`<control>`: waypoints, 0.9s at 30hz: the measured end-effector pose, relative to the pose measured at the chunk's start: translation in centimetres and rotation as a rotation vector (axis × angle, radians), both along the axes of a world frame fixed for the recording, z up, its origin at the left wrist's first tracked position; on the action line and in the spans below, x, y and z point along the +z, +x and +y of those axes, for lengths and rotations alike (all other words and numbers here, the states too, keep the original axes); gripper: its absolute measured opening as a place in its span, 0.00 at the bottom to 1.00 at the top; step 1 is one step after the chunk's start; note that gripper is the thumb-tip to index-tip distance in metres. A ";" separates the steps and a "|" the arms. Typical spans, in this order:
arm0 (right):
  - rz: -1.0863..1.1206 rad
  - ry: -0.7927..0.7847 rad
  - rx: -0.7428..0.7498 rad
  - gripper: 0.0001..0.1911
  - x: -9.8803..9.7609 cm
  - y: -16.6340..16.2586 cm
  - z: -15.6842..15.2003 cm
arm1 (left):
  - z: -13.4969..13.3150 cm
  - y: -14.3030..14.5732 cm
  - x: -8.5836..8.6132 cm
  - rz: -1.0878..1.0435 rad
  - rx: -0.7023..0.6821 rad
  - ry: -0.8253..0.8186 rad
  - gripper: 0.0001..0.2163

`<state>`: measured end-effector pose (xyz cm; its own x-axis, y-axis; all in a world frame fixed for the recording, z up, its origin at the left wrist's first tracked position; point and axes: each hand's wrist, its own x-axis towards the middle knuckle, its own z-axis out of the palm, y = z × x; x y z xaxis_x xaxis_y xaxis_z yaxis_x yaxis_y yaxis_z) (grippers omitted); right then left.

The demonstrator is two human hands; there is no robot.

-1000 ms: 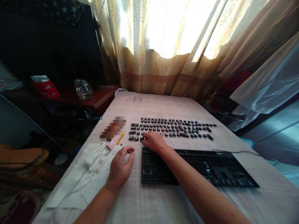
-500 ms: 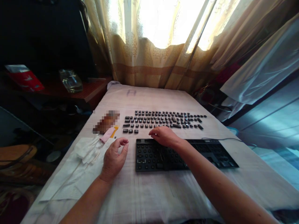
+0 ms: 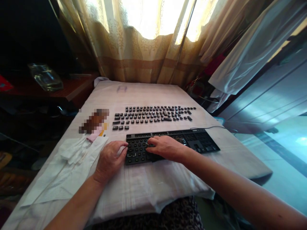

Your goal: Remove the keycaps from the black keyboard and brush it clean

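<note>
A black keyboard (image 3: 200,145) lies on the cloth with most of its keycaps off, showing bare key posts. At its left end is my left hand (image 3: 110,159), thumb and forefinger curved with a gap between them, their tips on the keyboard's edge. Over the left-centre keys reaches my right hand (image 3: 165,146), its thumb and fingers closing around a thin bent wire (image 3: 147,143) that looks like part of a keycap puller; the hand hides most of it. Behind the keyboard, loose black keycaps (image 3: 165,113) sit in several rows, with a few (image 3: 120,127) at the front left.
A crumpled white cloth (image 3: 74,150) and a blurred brown item (image 3: 94,121) lie left of the keyboard. The keyboard's cable (image 3: 208,127) runs off right. On a wooden stand (image 3: 79,88) at the left is a glass jar (image 3: 45,76). Curtains (image 3: 144,60) hang behind.
My view has turned right. My left hand has come in to touch the keyboard's left edge. My right hand has dropped from above its back edge down onto the keys, by the wire.
</note>
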<state>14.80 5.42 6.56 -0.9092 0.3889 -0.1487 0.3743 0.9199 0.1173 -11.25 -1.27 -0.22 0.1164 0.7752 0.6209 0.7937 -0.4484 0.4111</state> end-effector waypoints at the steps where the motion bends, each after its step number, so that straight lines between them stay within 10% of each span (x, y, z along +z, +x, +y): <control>1: 0.020 0.000 0.011 0.10 -0.2 0.0 0.1 | -0.1 0.1 0.0 0.018 -0.014 0.007 0.07; 8: 0.551 -0.238 -0.306 0.06 -2.9 2.0 -0.2 | -0.4 0.7 0.3 0.116 -0.077 0.033 0.06; 15: 1.314 -0.870 -0.815 0.15 -4.9 3.4 -2.5 | -1.6 3.4 0.1 0.214 -0.229 0.021 0.11; 27: 1.250 -0.467 -0.975 0.06 -5.7 1.5 -5.2 | -2.1 4.2 -0.3 0.263 -0.250 -0.009 0.07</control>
<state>16.31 0.23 0.86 -0.0039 0.9836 0.1803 0.4398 0.1636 -0.8831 -7.05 -3.37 -0.48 0.4582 0.7076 0.5379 0.7391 -0.6395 0.2117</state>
